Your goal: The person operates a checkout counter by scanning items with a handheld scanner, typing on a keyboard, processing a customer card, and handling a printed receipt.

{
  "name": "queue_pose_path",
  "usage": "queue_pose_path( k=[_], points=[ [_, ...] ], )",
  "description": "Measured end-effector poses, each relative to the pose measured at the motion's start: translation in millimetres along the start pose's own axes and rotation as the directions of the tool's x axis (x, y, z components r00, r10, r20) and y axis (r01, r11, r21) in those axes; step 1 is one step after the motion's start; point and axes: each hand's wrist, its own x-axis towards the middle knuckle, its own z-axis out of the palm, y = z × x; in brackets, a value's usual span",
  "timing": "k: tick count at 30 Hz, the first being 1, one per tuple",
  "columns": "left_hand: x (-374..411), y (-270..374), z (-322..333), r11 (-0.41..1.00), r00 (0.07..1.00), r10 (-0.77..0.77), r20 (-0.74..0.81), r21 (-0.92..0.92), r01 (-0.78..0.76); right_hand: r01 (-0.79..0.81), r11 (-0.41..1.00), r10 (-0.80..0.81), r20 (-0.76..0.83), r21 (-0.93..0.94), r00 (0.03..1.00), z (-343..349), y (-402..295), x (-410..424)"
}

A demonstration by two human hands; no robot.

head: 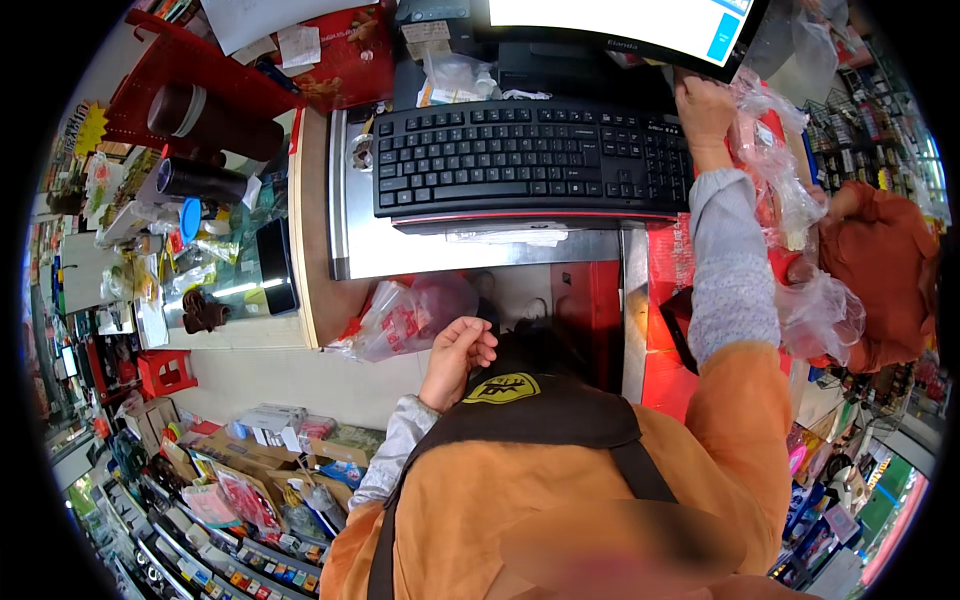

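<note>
My right hand [705, 112] reaches to the lower right corner of a monitor [622, 45], beside the right end of a black keyboard [487, 161]. Its fingertips are hidden by the screen's edge, so what they touch cannot be seen. In front of my dark apron [555, 416] hovers my left hand [456, 361], loosely curled with nothing visible in it. Just beyond it, a clear plastic bag with red print [401, 322] hangs below the counter's edge. The keyboard rests on a metal-edged counter [480, 255], its keys untouched.
Clear plastic bags [784, 176] lie on red boxes at right, where another person [877, 277] stands. A smartphone [277, 266] and a dark bottle [202, 180] rest on the left glass counter. Behind it is a red stool [166, 373]. Stocked shelves [247, 562] stand lower left.
</note>
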Motion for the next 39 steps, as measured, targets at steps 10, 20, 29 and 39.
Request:
queue_pose_path(
  k=[10,20,29,39],
  points=[
    [-3.8,-50.6,-28.7,0.994,0.986,-0.084,-0.143,-0.082,0.073,0.310,0.927,-0.284,0.145,-0.211,0.948,50.3,43.8,-5.7],
    [7.8,-64.5,-33.1,0.986,0.979,-0.122,-0.165,-0.135,0.101,0.088,0.989,-0.005,0.578,-0.116,0.816,100.2,65.1,-1.0],
    [4.6,-48.4,-37.3,0.986,0.986,-0.076,-0.148,-0.160,0.052,0.370,0.910,-0.302,0.313,-0.187,0.900,46.3,30.8,18.7],
    [1.3,-16.8,-42.6,0.988,0.993,-0.022,-0.118,-0.152,0.004,-0.144,0.969,0.027,0.494,0.201,0.869,12.8,16.3,3.4]
  ],
)
